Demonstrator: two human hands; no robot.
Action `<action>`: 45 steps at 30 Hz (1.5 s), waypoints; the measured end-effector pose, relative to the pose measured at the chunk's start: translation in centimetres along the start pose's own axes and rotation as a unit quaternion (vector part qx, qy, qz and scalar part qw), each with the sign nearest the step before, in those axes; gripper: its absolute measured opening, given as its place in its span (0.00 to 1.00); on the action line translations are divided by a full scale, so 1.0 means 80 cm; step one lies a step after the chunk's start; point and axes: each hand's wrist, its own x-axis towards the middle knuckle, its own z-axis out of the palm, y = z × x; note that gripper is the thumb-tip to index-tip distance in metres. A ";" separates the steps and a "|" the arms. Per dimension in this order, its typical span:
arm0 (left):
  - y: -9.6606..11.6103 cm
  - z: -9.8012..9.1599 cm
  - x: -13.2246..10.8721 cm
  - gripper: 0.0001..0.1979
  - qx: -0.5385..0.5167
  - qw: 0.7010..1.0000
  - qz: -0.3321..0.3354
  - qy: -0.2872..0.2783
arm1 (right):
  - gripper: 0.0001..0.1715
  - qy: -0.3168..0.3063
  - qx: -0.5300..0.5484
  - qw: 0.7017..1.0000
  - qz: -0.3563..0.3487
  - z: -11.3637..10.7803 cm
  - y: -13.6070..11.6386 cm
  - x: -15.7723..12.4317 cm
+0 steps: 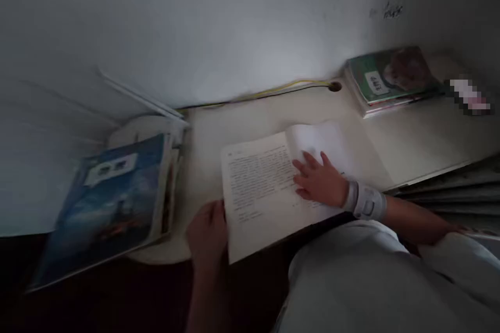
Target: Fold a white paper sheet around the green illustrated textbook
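An open book lies on the desk in front of me, with printed text on its left page. Its right page is pale, curves up near the spine and is partly covered by my hand. My left hand is closed at the book's left edge, thumb on top; its fingers are partly hidden and blurred. Across the right page rests my right hand, palm down and fingers spread, holding nothing. A grey-white watch-like band circles that wrist.
Left on the desk stands a stack of books with a blue cover, jutting over the front edge. At the back right lies another stack with a green cover. A yellow cable follows the wall to a round hole.
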 end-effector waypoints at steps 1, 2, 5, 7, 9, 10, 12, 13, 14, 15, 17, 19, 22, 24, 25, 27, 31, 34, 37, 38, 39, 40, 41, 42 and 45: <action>-0.006 0.001 0.001 0.19 0.005 1.000 -0.006 0.016 | 0.19 -0.007 -0.003 1.000 0.013 -0.005 -0.001 -0.001; -0.012 0.002 0.002 0.19 0.011 0.999 -0.008 0.030 | 0.18 -0.012 -0.006 1.000 0.026 -0.009 -0.002 -0.002; -0.022 0.006 0.007 0.18 0.040 0.997 0.005 0.060 | 0.17 -0.019 -0.016 0.998 0.063 -0.014 -0.009 0.000; -0.023 0.009 0.011 0.18 0.062 0.995 0.031 0.066 | 0.18 -0.014 -0.019 0.997 0.078 -0.009 -0.016 0.003; -0.020 0.010 0.012 0.17 0.063 0.994 0.057 0.067 | 0.22 -0.009 -0.014 0.997 0.078 -0.003 -0.021 0.003; -0.019 0.011 0.012 0.16 0.061 0.994 0.062 0.068 | 0.25 -0.008 -0.011 0.997 0.076 0.000 -0.021 0.001; -0.014 0.009 0.009 0.16 0.073 0.994 0.051 0.067 | 0.30 -0.013 -0.009 0.997 0.079 0.001 -0.015 -0.009; -0.012 0.008 0.008 0.16 0.094 0.993 0.036 0.060 | 0.30 -0.017 -0.012 0.997 0.080 0.000 -0.010 -0.016; -0.009 0.007 0.006 0.17 0.124 0.991 0.020 0.047 | 0.30 -0.023 -0.016 0.996 0.079 -0.004 -0.004 -0.023; -0.006 0.005 0.005 0.18 0.155 0.987 0.004 0.032 | 0.28 -0.029 -0.020 0.997 0.072 -0.009 0.003 -0.029; -0.003 0.004 0.004 0.20 0.198 0.980 -0.013 0.012 | 0.24 -0.039 -0.026 0.998 0.045 -0.022 0.019 -0.036; -0.004 0.004 0.006 0.20 0.195 0.981 0.002 0.018 | 0.20 -0.027 -0.032 0.999 0.019 -0.037 0.037 -0.030; -0.015 0.007 0.013 0.19 0.135 0.989 0.041 0.050 | 0.24 0.019 -0.039 0.999 -0.013 -0.053 0.071 0.003; -0.025 0.009 0.019 0.19 0.100 0.992 0.051 0.066 | 0.31 0.006 -0.028 0.999 -0.024 -0.056 0.095 0.030; -0.030 0.010 0.022 0.19 0.085 0.992 0.051 0.076 | 0.36 -0.013 -0.026 1.000 -0.004 -0.056 0.107 0.041; -0.039 0.012 0.027 0.19 0.061 0.993 0.049 0.093 | 0.43 -0.084 -0.014 0.996 0.012 -0.052 0.128 0.056; -0.045 0.014 0.035 0.17 0.041 0.996 0.060 0.060 | 0.40 -0.119 0.047 0.992 -0.025 -0.048 0.160 0.070; -0.042 0.015 0.037 0.16 0.016 0.995 0.081 0.058 | 0.32 -0.026 0.083 0.996 0.018 -0.056 0.172 0.090; -0.040 0.016 0.040 0.16 -0.016 0.994 0.075 0.079 | 0.30 -0.013 0.116 0.992 0.051 -0.059 0.170 0.119; -0.041 0.016 0.041 0.16 -0.026 0.994 0.070 0.083 | 0.30 -0.017 0.118 0.992 0.051 -0.057 0.167 0.126; -0.042 0.017 0.042 0.15 -0.037 0.994 0.063 0.087 | 0.31 -0.019 0.115 0.992 0.046 -0.052 0.163 0.131; -0.043 0.018 0.042 0.15 -0.047 0.993 0.055 0.091 | 0.31 -0.020 0.104 0.994 0.041 -0.046 0.159 0.133; -0.044 0.018 0.042 0.15 -0.057 0.993 0.047 0.095 | 0.32 -0.019 0.086 0.995 0.038 -0.039 0.156 0.132; -0.045 0.019 0.042 0.14 -0.065 0.992 0.042 0.099 | 0.33 -0.017 0.063 0.997 0.039 -0.030 0.153 0.129; -0.043 0.014 0.037 0.13 -0.070 0.991 0.032 0.114 | 0.33 -0.015 -0.017 0.998 0.060 -0.009 0.152 0.112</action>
